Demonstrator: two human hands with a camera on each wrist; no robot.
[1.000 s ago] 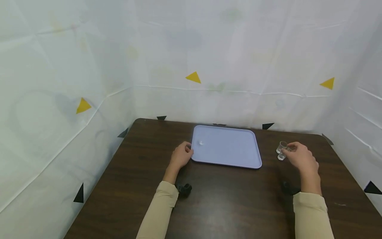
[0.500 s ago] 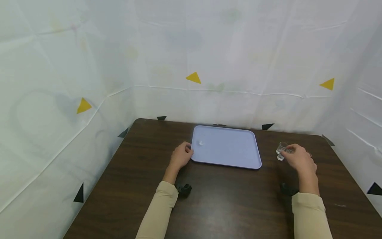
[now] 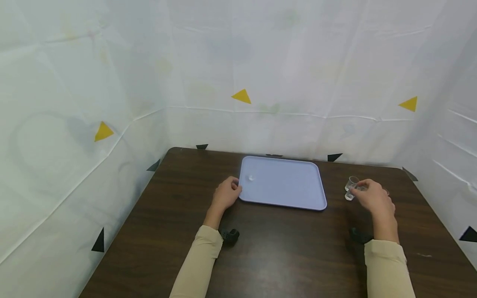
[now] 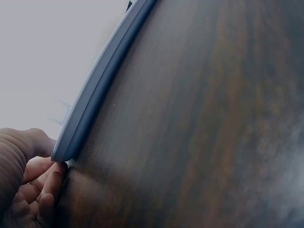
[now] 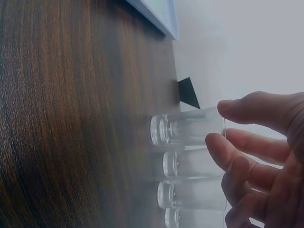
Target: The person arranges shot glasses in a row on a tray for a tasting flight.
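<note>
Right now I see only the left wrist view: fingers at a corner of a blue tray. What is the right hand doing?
Observer: The right hand pinches the rim of a small clear glass that stands on the table, to the right of the tray.
Operator: Is this glass alone there?
Observer: No. The right wrist view shows three more glasses in a row beside it.
Operator: Is something lying on the tray?
Observer: One small clear thing, near the corner that the left hand grips; it is too small to identify.
</note>
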